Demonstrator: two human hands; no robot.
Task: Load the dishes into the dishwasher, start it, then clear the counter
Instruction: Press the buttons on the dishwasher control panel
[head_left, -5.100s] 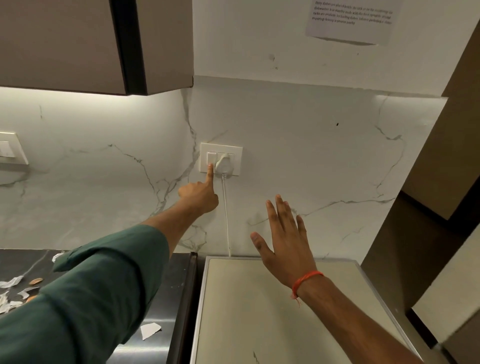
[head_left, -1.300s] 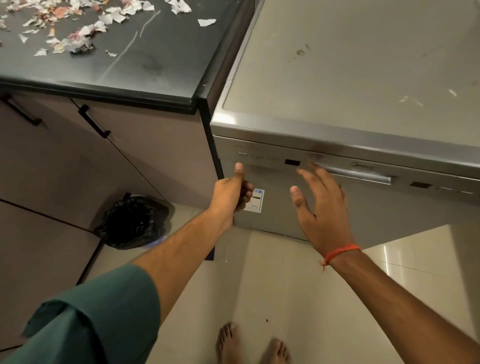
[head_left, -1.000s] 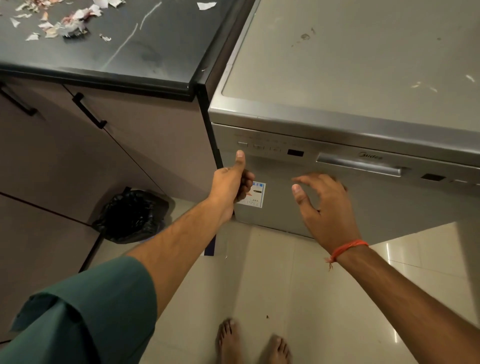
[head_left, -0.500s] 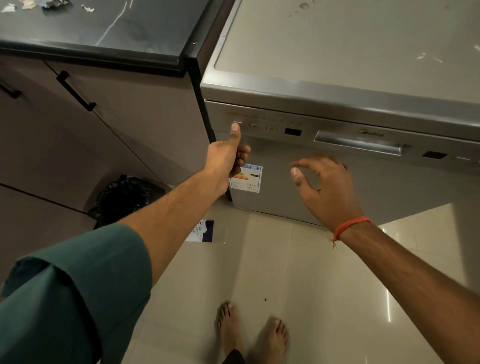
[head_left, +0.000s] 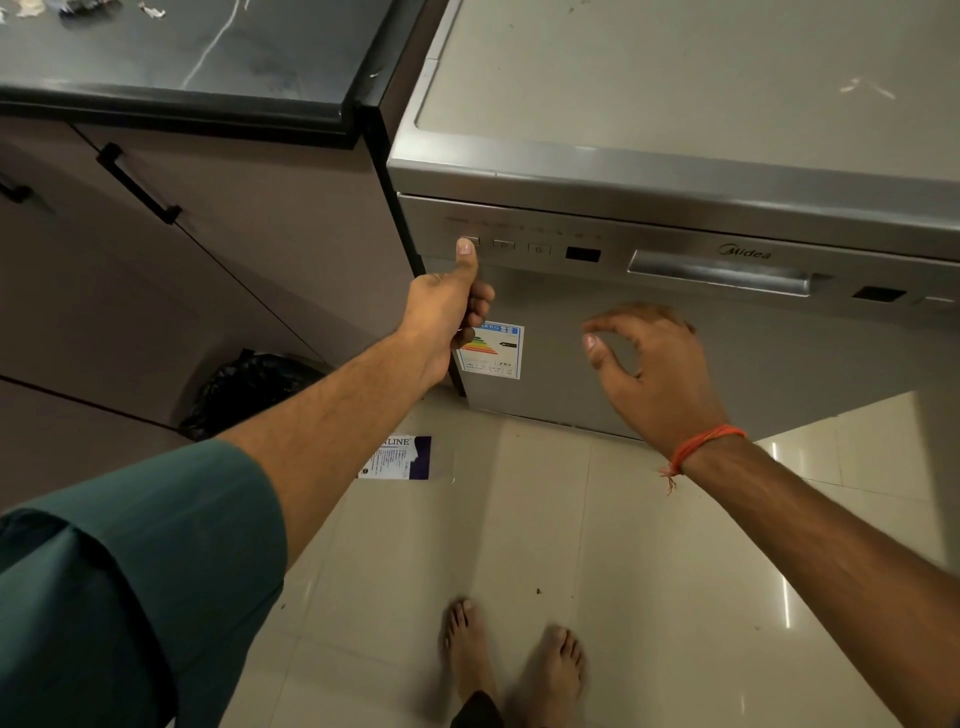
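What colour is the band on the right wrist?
Orange-red thread band, clearest in the head view, the only one.

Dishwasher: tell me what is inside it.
Nothing inside shows: the dishwasher door is shut, hiding racks and dishes. Only the front shows, with the left hand's thumb on the leftmost button.

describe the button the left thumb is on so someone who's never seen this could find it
Start at the silver freestanding dishwasher beside the dark counter, and find the control strip above its closed door. Left of the small black display window sits a row of three small rectangular buttons. The target is the leftmost button, nearest the dishwasher's left edge; the left hand has its thumb tip on it.
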